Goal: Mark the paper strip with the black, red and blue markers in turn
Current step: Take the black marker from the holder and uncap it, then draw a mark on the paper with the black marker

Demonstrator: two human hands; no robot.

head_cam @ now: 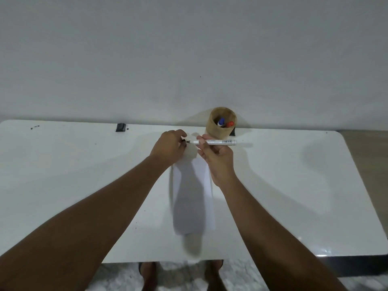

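Note:
A white paper strip [193, 198] lies lengthwise on the white table [84, 175], running from my hands toward the near edge. My right hand [216, 156] holds a white-barrelled black marker [218, 141] level above the strip's far end, its bare black tip pointing left. My left hand [170, 147] is closed around the marker's black cap [184, 140], just off the tip. The blue marker [220, 122] and the red marker [230, 123] stand in a brown cup [220, 122] behind my hands.
A small black block [120, 127] sits at the table's far edge on the left, with a few dark specks near it. A plain wall rises behind the table. My feet show on the floor below the near edge.

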